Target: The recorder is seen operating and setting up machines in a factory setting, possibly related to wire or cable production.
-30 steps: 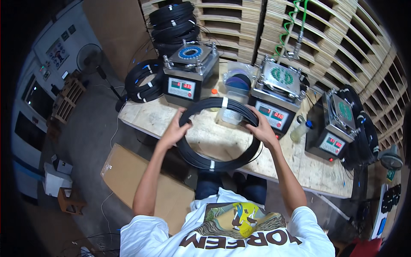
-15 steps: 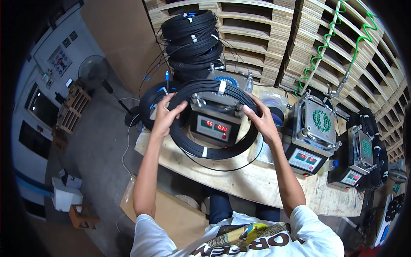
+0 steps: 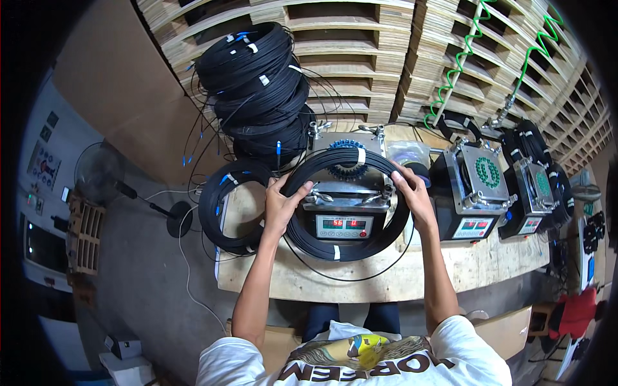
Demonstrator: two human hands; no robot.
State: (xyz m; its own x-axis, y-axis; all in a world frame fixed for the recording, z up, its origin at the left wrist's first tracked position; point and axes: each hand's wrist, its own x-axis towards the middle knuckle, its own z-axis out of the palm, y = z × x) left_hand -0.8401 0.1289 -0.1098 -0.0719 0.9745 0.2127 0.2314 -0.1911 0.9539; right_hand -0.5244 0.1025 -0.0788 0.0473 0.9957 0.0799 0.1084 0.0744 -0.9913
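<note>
Between my two hands is a black cable coil point(image 3: 380, 248), tied with white bands, its ring framing the front of a metal-topped machine point(image 3: 310, 212). My left hand point(image 3: 280, 204) is closed round the coil's left side, thumb on top. On its right side my right hand point(image 3: 413, 194) grips it the same way. A loose loop of cable hangs below the coil. The machine has a lit red display and a ring of blue connectors point(image 3: 346, 144) on its plate. Another black coil point(image 3: 209, 215) lies on the table just left of my left hand.
A tall, leaning stack of black coils point(image 3: 257, 96) with loose cable ends rises at the back left. Two similar machines point(image 3: 475, 174) point(image 3: 534, 193) with green connectors stand to the right on the wooden table point(image 3: 309, 291). Wooden pallets point(image 3: 341, 48) form the back. A fan point(image 3: 100, 170) stands at left.
My view has turned and shifted, so the scene sits differently in the picture. Both hands still hold the coil before the middle machine. The second number on its display has changed.
</note>
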